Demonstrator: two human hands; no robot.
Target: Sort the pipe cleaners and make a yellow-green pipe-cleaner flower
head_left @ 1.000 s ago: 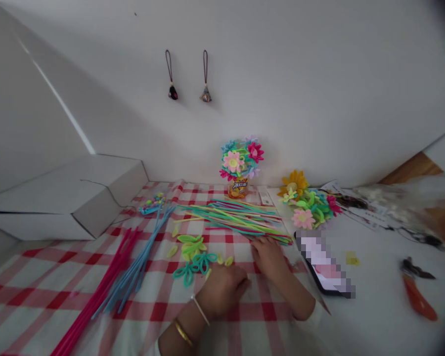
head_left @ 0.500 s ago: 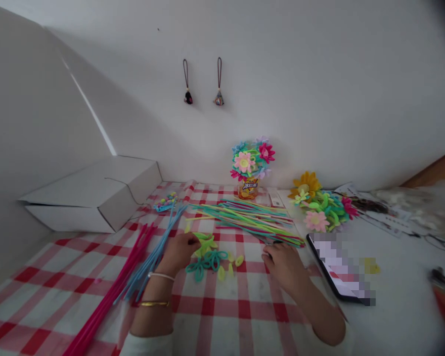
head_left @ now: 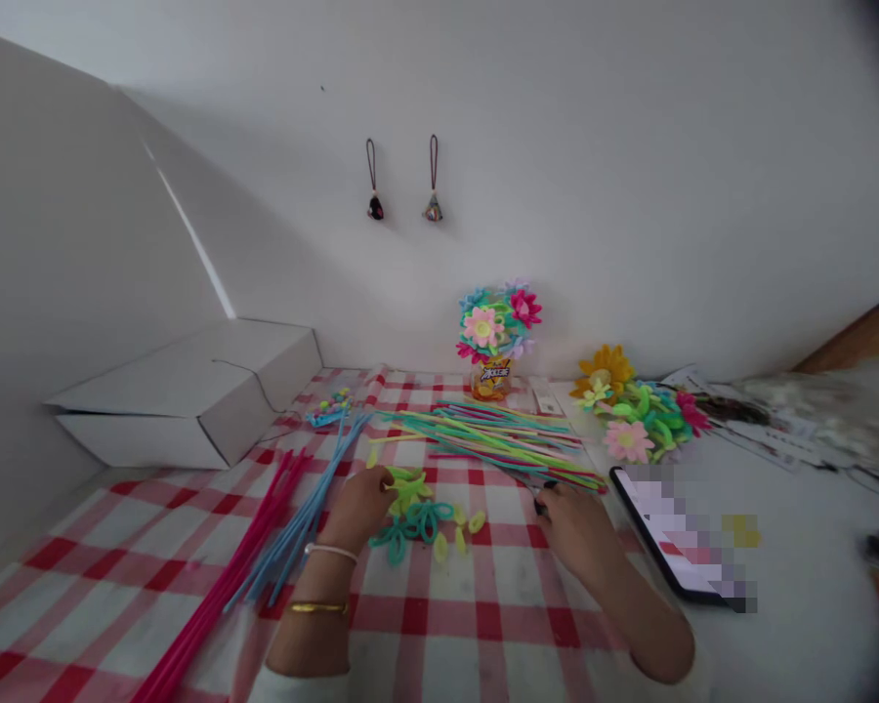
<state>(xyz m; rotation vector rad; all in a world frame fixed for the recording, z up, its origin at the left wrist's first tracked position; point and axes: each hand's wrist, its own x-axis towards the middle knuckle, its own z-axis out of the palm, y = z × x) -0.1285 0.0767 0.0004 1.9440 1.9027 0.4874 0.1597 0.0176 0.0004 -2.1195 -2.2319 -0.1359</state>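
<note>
Touching green leaves (head_left: 406,485), left hand (head_left: 358,506) grip hidden, right hand (head_left: 575,522) grip unclear

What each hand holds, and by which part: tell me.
Left hand grips the green pipe-cleaner shape at its edge. Right hand pinches a small dark thing, unidentifiable.

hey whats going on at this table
A person is handling pipe cleaners on a red-and-white checked cloth. Their left hand rests on some bent green loops, just above a teal flower shape. Their right hand sits at the near end of a loose pile of pipe cleaners; whether it grips anything is unclear. A phone lies to the right, and a jar of finished flowers stands by the wall.
</note>
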